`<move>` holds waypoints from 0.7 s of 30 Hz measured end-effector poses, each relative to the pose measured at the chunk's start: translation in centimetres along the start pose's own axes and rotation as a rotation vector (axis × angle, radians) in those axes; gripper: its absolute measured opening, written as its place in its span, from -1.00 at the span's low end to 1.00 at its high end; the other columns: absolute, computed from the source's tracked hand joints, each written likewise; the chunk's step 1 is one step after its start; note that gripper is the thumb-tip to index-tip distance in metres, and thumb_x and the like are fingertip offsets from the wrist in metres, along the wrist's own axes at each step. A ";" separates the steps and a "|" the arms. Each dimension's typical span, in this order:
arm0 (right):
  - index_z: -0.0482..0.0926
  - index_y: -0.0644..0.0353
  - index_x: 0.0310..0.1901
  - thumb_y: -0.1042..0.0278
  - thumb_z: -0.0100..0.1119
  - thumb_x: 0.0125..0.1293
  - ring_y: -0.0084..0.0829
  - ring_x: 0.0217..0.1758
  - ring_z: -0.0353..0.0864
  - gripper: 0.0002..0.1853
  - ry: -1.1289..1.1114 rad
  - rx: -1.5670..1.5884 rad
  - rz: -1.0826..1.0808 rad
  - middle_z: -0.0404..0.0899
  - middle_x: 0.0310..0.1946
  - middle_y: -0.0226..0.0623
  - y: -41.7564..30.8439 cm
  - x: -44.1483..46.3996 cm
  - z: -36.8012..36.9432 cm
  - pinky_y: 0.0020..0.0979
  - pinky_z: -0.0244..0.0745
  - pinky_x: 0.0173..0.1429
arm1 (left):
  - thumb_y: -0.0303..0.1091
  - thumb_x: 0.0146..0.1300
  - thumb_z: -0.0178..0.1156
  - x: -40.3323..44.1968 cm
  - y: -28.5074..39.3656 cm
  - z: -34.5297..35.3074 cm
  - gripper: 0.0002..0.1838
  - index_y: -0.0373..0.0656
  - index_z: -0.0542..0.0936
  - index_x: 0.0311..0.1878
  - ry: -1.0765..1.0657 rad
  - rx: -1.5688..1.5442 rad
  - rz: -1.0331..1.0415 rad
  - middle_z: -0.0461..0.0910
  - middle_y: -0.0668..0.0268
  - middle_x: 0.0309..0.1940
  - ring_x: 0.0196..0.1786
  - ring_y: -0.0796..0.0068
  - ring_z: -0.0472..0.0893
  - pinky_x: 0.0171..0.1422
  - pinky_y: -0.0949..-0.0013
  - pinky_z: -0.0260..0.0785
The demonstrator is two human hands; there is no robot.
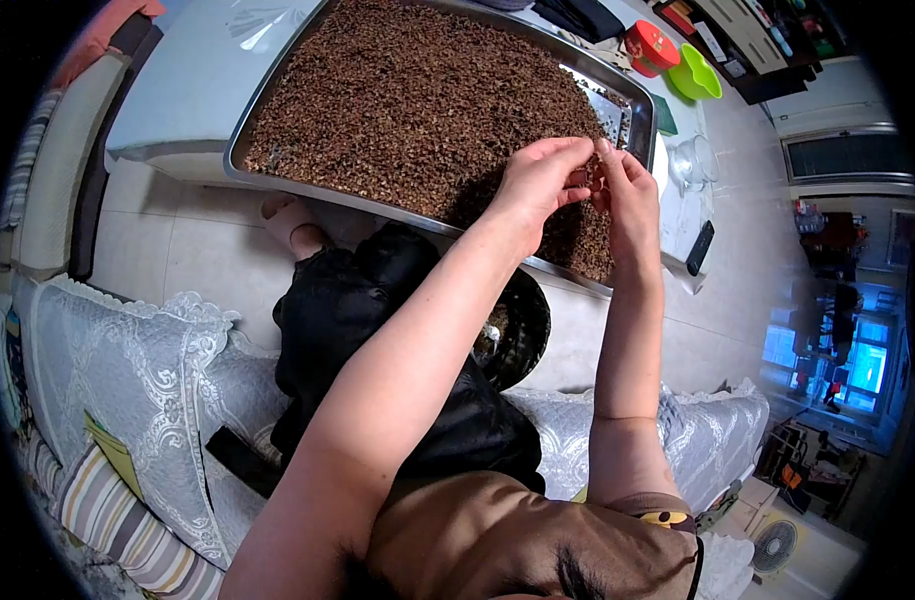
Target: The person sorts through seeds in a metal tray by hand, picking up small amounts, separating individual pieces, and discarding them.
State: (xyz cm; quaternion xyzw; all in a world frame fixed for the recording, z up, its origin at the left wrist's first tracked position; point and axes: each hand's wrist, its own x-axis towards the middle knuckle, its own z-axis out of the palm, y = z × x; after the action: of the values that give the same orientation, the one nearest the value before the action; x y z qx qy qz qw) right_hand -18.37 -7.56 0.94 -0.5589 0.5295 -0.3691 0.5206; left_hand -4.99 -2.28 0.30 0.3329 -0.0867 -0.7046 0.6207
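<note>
A large metal tray point(240, 150) holds a broad heap of small dried brown pieces point(408, 100). Over the tray's right part, my left hand point(546, 182) is closed in a pinch, its fingertips meeting those of my right hand point(628, 190). The fingers of my right hand are also pressed together. Whatever lies between the fingertips is too small to make out. Just behind my hands, a pale perforated piece point(610, 108) lies in the tray's right end among a few brown bits.
Beyond the tray are a red container point(653, 48) and a green bowl point(695, 73). To its right stand a clear glass vessel point(694, 163) and a black remote point(700, 248). A dark round bin point(528, 330) is on the floor by my knees.
</note>
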 end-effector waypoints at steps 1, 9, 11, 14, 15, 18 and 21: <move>0.58 0.13 -0.37 0.02 0.27 0.40 -0.74 -0.52 0.35 -0.66 0.015 -0.022 -0.005 0.45 -0.54 -0.57 0.0 0.0 0.1 -0.64 0.22 -0.46 | -0.33 0.42 0.18 0.3 -0.4 -0.2 -0.75 -0.21 0.56 0.07 -0.010 0.063 0.026 0.59 0.34 -0.20 -0.14 0.56 0.58 0.01 0.44 0.47; 0.57 0.10 -0.36 0.04 0.24 0.42 -0.74 -0.51 0.37 -0.69 -0.001 0.139 0.089 0.47 -0.53 -0.59 -0.1 -0.1 0.5 -0.63 0.23 -0.45 | -0.32 0.39 0.24 0.7 -0.6 -1.1 -0.83 -0.19 0.59 -0.06 -0.041 -0.194 -0.108 0.59 0.36 -0.27 -0.19 0.60 0.59 -0.18 0.55 0.47; 0.57 0.10 -0.33 0.05 0.22 0.43 -0.73 -0.50 0.38 -0.70 -0.027 0.193 0.090 0.49 -0.52 -0.57 -0.3 -0.4 0.6 -0.64 0.25 -0.43 | -0.33 0.38 0.26 0.8 -0.6 -1.2 -0.84 -0.19 0.58 -0.08 -0.053 -0.271 -0.151 0.58 0.34 -0.27 -0.20 0.60 0.58 -0.22 0.56 0.46; 0.58 0.11 -0.29 0.10 0.23 0.43 -0.73 -0.50 0.39 -0.74 -0.056 0.271 0.055 0.52 -0.49 -0.54 -0.2 -0.5 0.5 -0.64 0.25 -0.42 | -0.33 0.37 0.26 1.0 -0.8 -1.3 -0.84 -0.20 0.57 -0.10 -0.022 -0.307 -0.141 0.57 0.32 -0.27 -0.22 0.59 0.58 -0.21 0.55 0.48; 0.59 0.14 -0.27 0.13 0.24 0.43 -0.72 -0.47 0.41 -0.76 -0.043 0.240 0.033 0.53 -0.47 -0.52 -0.2 -0.5 0.4 -0.63 0.27 -0.40 | -0.34 0.37 0.26 1.0 -0.8 -1.3 -0.84 -0.20 0.57 -0.11 -0.016 -0.313 -0.134 0.56 0.32 -0.27 -0.22 0.58 0.58 -0.20 0.54 0.48; 0.61 0.20 -0.19 0.24 0.26 0.41 -0.70 -0.40 0.46 -0.81 0.018 0.006 -0.136 0.58 -0.40 -0.48 0.3 -0.4 0.0 -0.61 0.35 -0.32 | -0.35 0.37 0.25 1.1 -0.8 -1.4 -0.85 -0.20 0.55 -0.12 0.012 -0.341 -0.101 0.55 0.32 -0.25 -0.21 0.57 0.58 -0.16 0.54 0.51; 0.62 0.25 -0.13 0.31 0.28 0.40 -0.67 -0.31 0.50 -0.82 0.111 -0.317 -0.397 0.61 -0.34 -0.45 1.3 -0.2 -0.2 -0.59 0.42 -0.21 | -0.37 0.36 0.25 1.3 -0.8 -1.3 -0.86 -0.20 0.54 -0.14 0.051 -0.371 -0.044 0.56 0.32 -0.27 -0.21 0.56 0.58 -0.12 0.53 0.53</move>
State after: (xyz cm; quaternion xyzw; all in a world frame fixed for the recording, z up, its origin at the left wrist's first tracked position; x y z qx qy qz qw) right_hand -18.89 -7.23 -0.27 -0.7052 0.4884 -0.4065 0.3144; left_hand -4.93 -2.91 -1.58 0.2324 0.0676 -0.7133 0.6578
